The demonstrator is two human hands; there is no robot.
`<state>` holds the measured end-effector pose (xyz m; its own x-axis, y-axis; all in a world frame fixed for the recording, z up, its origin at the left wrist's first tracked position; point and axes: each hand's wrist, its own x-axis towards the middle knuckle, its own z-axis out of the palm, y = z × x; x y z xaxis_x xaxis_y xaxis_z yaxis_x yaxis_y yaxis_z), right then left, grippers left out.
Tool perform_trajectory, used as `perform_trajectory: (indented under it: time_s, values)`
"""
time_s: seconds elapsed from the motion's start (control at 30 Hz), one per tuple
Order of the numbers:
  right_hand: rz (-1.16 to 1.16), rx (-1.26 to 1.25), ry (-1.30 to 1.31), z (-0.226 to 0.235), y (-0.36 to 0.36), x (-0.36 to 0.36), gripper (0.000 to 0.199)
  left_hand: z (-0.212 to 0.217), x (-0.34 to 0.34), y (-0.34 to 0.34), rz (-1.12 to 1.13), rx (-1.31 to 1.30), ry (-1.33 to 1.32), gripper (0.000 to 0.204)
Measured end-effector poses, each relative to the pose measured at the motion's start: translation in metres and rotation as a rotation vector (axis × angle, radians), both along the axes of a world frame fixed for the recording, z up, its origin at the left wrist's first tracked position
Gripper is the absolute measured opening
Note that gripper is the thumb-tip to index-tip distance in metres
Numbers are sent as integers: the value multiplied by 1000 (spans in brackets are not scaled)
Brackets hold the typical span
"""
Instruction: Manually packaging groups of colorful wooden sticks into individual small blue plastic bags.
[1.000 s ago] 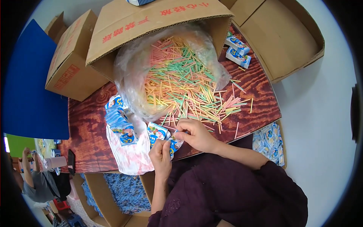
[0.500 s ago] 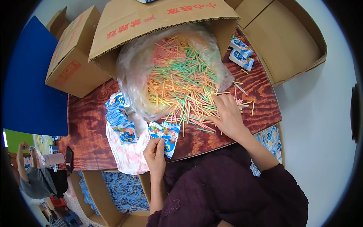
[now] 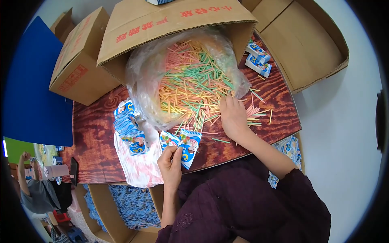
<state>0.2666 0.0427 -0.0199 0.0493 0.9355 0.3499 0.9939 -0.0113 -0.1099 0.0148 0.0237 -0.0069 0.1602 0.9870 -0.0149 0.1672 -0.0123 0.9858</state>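
Near the table's front edge, my left hand (image 3: 169,165) pinches two small blue-and-white packets (image 3: 189,145) between thumb and fingers. My right hand (image 3: 234,120) reaches onto the front of a heap of thin pink, yellow and green sticks (image 3: 194,81). Its fingers are together and curled down, and the hand hides their tips and whatever is under them. The heap spills from a clear plastic bag (image 3: 142,77) inside a tipped cardboard box (image 3: 170,22). Left of my left hand, an overlapping row of similar packets (image 3: 129,127) lies on a pink-and-white cloth (image 3: 137,170).
Small packs (image 3: 258,65) and loose sticks lie at the table's right. A closed carton (image 3: 81,60) stands back left, an open one (image 3: 308,44) back right. Below the table, a carton holds many blue packets (image 3: 133,204). Another person (image 3: 42,194) sits far left.
My right hand has moved left and slightly up over the sticks, its fingers drawing together. My left hand has shifted slightly right and up, still holding the packets.
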Motion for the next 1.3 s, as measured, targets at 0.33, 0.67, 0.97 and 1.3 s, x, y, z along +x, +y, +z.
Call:
perform_trajectory:
  time_s: [0.33, 0.67, 0.97, 1.3]
  values:
    - [-21, -86, 245, -15, 31, 43, 15, -2, -12, -2, 62, -51, -83, 8]
    - [48, -704, 2473, -5, 44, 48, 20, -3, -10, -2, 75, -93, -180, 7]
    - [3, -734, 2398, 10, 22, 0, 36, 7, 2, 3, 110, -269, -321, 9]
    - [257, -731, 2476, -15, 19, -8, 22, 7, 53, 38, -13, -266, -575, 13]
